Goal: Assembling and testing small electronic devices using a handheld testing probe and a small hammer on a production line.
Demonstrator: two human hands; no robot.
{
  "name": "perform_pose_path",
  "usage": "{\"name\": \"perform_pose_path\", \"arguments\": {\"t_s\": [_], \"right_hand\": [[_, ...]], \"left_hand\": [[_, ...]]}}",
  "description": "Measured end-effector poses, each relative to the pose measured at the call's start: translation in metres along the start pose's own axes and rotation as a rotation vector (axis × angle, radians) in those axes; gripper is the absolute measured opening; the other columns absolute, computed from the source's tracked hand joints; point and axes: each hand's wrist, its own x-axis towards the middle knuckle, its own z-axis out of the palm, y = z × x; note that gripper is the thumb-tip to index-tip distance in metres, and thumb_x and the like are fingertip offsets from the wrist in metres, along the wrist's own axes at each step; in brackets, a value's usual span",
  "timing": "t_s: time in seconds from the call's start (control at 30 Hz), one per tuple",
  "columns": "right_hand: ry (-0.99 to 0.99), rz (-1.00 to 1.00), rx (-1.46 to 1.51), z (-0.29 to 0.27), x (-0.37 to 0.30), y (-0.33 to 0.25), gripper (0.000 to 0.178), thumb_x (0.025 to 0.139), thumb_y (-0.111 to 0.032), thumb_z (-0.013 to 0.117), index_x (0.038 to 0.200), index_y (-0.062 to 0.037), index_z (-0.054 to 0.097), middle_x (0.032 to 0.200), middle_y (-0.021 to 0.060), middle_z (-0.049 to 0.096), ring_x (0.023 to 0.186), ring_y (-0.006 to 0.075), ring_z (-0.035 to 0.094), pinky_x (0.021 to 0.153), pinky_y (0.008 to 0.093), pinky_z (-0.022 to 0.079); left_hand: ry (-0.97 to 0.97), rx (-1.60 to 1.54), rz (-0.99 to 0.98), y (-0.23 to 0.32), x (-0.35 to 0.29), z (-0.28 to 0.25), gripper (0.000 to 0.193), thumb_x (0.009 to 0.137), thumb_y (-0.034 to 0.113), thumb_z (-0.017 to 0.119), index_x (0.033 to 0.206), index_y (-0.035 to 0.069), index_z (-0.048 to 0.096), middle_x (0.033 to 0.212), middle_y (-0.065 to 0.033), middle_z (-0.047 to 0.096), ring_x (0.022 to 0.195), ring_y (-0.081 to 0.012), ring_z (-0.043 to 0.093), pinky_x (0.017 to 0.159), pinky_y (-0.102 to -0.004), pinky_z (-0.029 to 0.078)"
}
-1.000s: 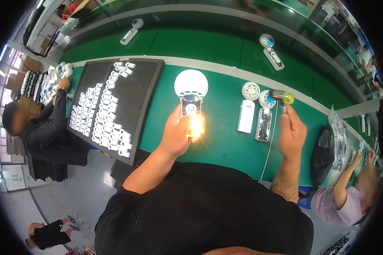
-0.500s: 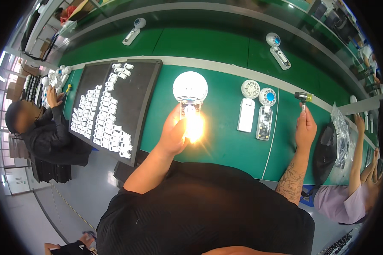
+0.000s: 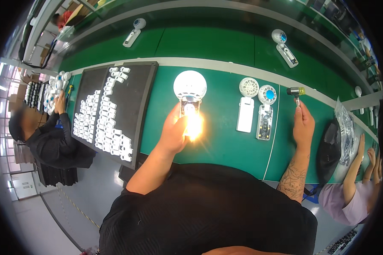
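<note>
My left hand (image 3: 172,132) is closed round the handle of a white handheld fan (image 3: 190,85), held upright over the green bench with its round head away from me. Strong glare on the handle hides its detail and part of my fingers. In my right hand (image 3: 304,128), a small mallet (image 3: 296,91) is gripped by its handle, its black and yellow head pointing up, off the bench. Between the hands lie two more handheld fans: one with a plain white handle (image 3: 245,114), the other with a blue hub and its handle's inside exposed (image 3: 265,122).
Left of me is a black tray (image 3: 146,102) with many small white parts (image 3: 108,129). Fans lie on the darker green strip beyond, one far left (image 3: 134,33), one far right (image 3: 284,49). A black bag (image 3: 329,148) and clear plastic are at right. Co-workers sit at both sides.
My right hand and the mallet have shifted slightly left. The left hand keeps its hold on the fan. At far left, a co-worker's hand has moved; the right co-worker's hands are lower.
</note>
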Motion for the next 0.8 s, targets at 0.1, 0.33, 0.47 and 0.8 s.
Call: {"name": "perform_pose_path", "arguments": {"t_s": [0.1, 0.33, 0.47, 0.8], "right_hand": [[-0.069, 0.006, 0.011, 0.002, 0.002, -0.007, 0.034, 0.106, -0.019, 0.055, 0.133, -0.0023, 0.067, 0.08, -0.0055, 0.055, 0.067, 0.0031, 0.042, 0.059, 0.0209, 0.036], [-0.116, -0.055, -0.087, 0.008, 0.002, -0.009, 0.034, 0.105, -0.02, 0.057, 0.131, -0.0004, 0.066, 0.088, 0.0056, 0.07, 0.076, 0.0097, 0.059, 0.07, 0.0274, 0.049], [-0.167, -0.044, -0.108, 0.01, 0.001, -0.01, 0.033, 0.104, -0.018, 0.057, 0.129, 0.0012, 0.066, 0.102, 0.0143, 0.073, 0.091, 0.02, 0.068, 0.082, 0.0317, 0.052], [-0.238, -0.023, -0.243, 0.013, 0.001, -0.021, 0.033, 0.102, -0.019, 0.056, 0.125, 0.0014, 0.067, 0.111, 0.0249, 0.072, 0.103, 0.0387, 0.071, 0.088, 0.0392, 0.054]], "left_hand": [[0.021, 0.008, -0.028, 0.002, 0.005, 0.001, 0.043, 0.1, 0.022, 0.053, 0.137, 0.0, 0.047, 0.098, -0.0123, 0.064, 0.072, -0.0164, 0.063, 0.047, -0.0247, 0.044], [0.152, 0.028, -0.094, 0.001, 0.016, 0.01, 0.039, 0.103, 0.025, 0.051, 0.135, 0.002, 0.05, 0.1, -0.0115, 0.067, 0.073, -0.0155, 0.066, 0.047, -0.0244, 0.045], [0.238, 0.004, -0.177, -0.007, 0.017, 0.006, 0.037, 0.105, 0.032, 0.052, 0.128, 0.003, 0.055, 0.097, -0.0085, 0.068, 0.072, -0.0143, 0.066, 0.046, -0.0242, 0.044], [0.175, -0.084, -0.398, -0.021, 0.033, -0.009, 0.027, 0.102, 0.031, 0.062, 0.113, 0.007, 0.058, 0.088, -0.0037, 0.067, 0.073, -0.0106, 0.065, 0.044, -0.0234, 0.043]]}}
